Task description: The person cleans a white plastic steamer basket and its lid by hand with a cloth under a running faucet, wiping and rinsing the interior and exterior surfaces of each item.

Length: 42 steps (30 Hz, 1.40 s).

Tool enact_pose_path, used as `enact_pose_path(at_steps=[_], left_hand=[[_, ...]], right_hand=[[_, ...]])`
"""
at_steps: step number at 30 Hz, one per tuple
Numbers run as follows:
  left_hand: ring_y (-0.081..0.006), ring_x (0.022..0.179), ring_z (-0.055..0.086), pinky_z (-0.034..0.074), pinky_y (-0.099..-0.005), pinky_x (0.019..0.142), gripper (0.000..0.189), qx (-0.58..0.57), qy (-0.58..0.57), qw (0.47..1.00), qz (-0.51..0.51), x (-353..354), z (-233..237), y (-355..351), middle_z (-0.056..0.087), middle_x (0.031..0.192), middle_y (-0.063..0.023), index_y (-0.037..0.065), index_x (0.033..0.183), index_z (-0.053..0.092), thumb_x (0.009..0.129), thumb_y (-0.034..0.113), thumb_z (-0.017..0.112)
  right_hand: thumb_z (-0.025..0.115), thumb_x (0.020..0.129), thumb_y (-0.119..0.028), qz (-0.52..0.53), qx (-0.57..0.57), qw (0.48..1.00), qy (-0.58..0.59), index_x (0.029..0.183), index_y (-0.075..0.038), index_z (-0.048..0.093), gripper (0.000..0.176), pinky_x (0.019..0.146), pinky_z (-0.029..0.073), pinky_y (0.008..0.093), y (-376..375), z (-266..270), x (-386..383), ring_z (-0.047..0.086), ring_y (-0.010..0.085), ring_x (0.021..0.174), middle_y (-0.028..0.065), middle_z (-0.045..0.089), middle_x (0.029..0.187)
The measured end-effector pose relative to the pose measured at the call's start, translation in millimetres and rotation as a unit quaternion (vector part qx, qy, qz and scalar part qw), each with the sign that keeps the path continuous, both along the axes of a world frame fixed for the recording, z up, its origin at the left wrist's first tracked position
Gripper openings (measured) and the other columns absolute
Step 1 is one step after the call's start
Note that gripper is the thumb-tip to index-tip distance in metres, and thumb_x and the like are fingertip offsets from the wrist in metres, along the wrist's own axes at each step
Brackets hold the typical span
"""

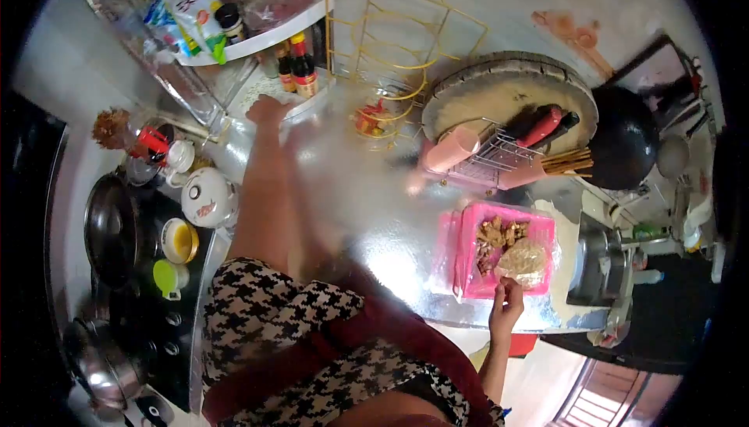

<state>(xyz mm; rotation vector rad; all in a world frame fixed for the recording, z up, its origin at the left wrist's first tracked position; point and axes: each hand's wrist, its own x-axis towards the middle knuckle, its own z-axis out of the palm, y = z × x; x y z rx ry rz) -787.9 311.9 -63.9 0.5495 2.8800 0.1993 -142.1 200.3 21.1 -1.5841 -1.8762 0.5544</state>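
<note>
My left hand reaches far forward to the foot of the white corner shelf, beside the sauce bottles; its fingers are too small and partly hidden to read. On the right, my right hand has its fingers pinched at the near edge of a pink basket. Between these fingers and the basket lies the edge of a clear bag with pale contents. Brown chunks of ginger lie in the basket beside that bag.
A round wooden chopping board leans at the back behind a wire rack with knives and chopsticks. A gold wire rack stands left of it. Left are a lidded white pot, a black pan and small jars. A sink lies right.
</note>
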Motion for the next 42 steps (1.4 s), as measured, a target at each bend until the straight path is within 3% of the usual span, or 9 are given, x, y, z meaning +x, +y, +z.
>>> enact_pose_path(at_steps=[6, 11, 19, 21, 26, 33, 35, 38, 42], left_hand=[[-0.0258, 0.103, 0.058, 0.042, -0.0426, 0.086, 0.04, 0.0, 0.046, 0.996, -0.076, -35.9, -48.6, -2.0, 0.061, 0.111, -0.0096, 0.017, 0.109, 0.06, 0.077, 0.042, 0.06], [-0.0339, 0.085, 0.061, 0.047, -0.0423, 0.073, 0.026, 0.387, 0.122, 0.911, -0.073, -66.0, -84.5, -15.8, 0.064, 0.093, -0.0167, 0.013, 0.106, 0.06, 0.082, 0.021, 0.054], [-0.025, 0.083, 0.062, 0.049, -0.0356, 0.069, 0.033, 0.573, -0.216, 0.787, 0.076, -60.1, -44.0, -22.2, 0.062, 0.092, -0.0111, 0.001, 0.113, 0.052, 0.087, 0.022, 0.052], [-0.0264, 0.09, 0.061, 0.05, -0.0371, 0.078, 0.034, 0.699, -0.417, 0.573, 0.095, -49.7, -27.6, -27.8, 0.061, 0.099, -0.0118, 0.003, 0.114, 0.052, 0.09, 0.026, 0.049], [-0.0303, 0.101, 0.058, 0.045, -0.0456, 0.091, 0.045, 0.72, -0.57, 0.395, -0.031, 28.5, 23.8, -60.3, 0.058, 0.114, -0.0134, 0.006, 0.121, 0.05, 0.091, 0.038, 0.043], [-0.0254, 0.093, 0.06, 0.048, -0.0418, 0.084, 0.042, 0.363, -0.915, -0.022, -0.175, 211.7, 58.5, -46.2, 0.061, 0.105, -0.0108, 0.008, 0.11, 0.055, 0.091, 0.044, 0.041], [-0.0259, 0.091, 0.06, 0.049, -0.0408, 0.083, 0.048, 0.42, -0.889, 0.171, -0.066, 280.8, 30.1, -51.9, 0.06, 0.105, -0.0116, 0.007, 0.115, 0.052, 0.091, 0.047, 0.041], [-0.0262, 0.1, 0.058, 0.047, -0.0401, 0.087, 0.052, 0.383, -0.868, 0.309, -0.069, 381.7, 61.1, -83.0, 0.058, 0.112, -0.0129, 0.004, 0.12, 0.048, 0.091, 0.047, 0.04], [-0.022, 0.099, 0.057, 0.049, -0.0363, 0.083, 0.039, 0.366, -0.828, 0.388, -0.171, 436.0, 80.9, -118.7, 0.055, 0.112, -0.0121, -0.001, 0.12, 0.044, 0.09, 0.024, 0.049]], right_hand=[[0.051, 0.089, -0.006, -0.034, -0.032, 0.999, 0.006, 0.098, 0.003, 0.055, 0.012, 0.067, 0.046, 0.0254, -4.6, -7.1, -1.8, 0.054, 0.0124, 0.073, 0.008, 0.058, 0.085], [0.051, 0.087, -0.006, -0.046, -0.036, 0.998, 0.01, 0.096, 0.001, 0.057, 0.013, 0.064, 0.045, 0.0302, -7.8, -14.9, 2.9, 0.058, 0.0207, 0.077, 0.0112, 0.062, 0.092], [0.051, 0.09, -0.007, -0.043, -0.051, 0.997, 0.022, 0.095, 0.004, 0.056, 0.013, 0.065, 0.045, 0.0247, -16.3, -10.9, -5.2, 0.054, 0.012, 0.072, 0.0076, 0.058, 0.083], [0.051, 0.09, -0.007, -0.046, -0.051, 0.997, 0.016, 0.096, 0.004, 0.056, 0.013, 0.065, 0.045, 0.0248, -21.2, -11.5, -1.7, 0.054, 0.012, 0.071, 0.0075, 0.058, 0.082], [0.051, 0.088, -0.007, -0.055, -0.069, 0.995, 0.046, 0.098, 0.0, 0.057, 0.014, 0.062, 0.045, 0.0282, -34.0, -24.0, 11.1, 0.057, 0.0162, 0.073, 0.0089, 0.061, 0.087], [0.052, 0.088, -0.008, -0.064, -0.126, 0.952, 0.271, 0.1, 0.0, 0.056, 0.015, 0.075, 0.047, 0.0263, -33.8, -11.2, -32.7, 0.056, 0.0137, 0.085, 0.0059, 0.059, 0.091], [0.053, 0.088, -0.015, -0.004, -0.095, 0.935, 0.34, 0.116, -0.001, 0.047, 0.031, 0.078, 0.047, 0.0292, -27.7, -9.2, -45.8, 0.055, 0.018, 0.094, 0.0109, 0.053, 0.112], [0.051, 0.088, -0.015, 0.003, -0.133, 0.89, 0.436, 0.131, -0.004, 0.028, 0.05, 0.075, 0.05, 0.0315, -22.9, 2.6, -58.2, 0.056, 0.0213, 0.095, 0.0158, 0.042, 0.126], [0.059, 0.084, -0.01, -0.048, -0.06, 0.912, 0.402, 0.108, -0.003, 0.053, 0.026, 0.072, 0.045, 0.0237, -32.8, 7.0, -52.4, 0.053, 0.0106, 0.086, 0.007, 0.056, 0.103]])
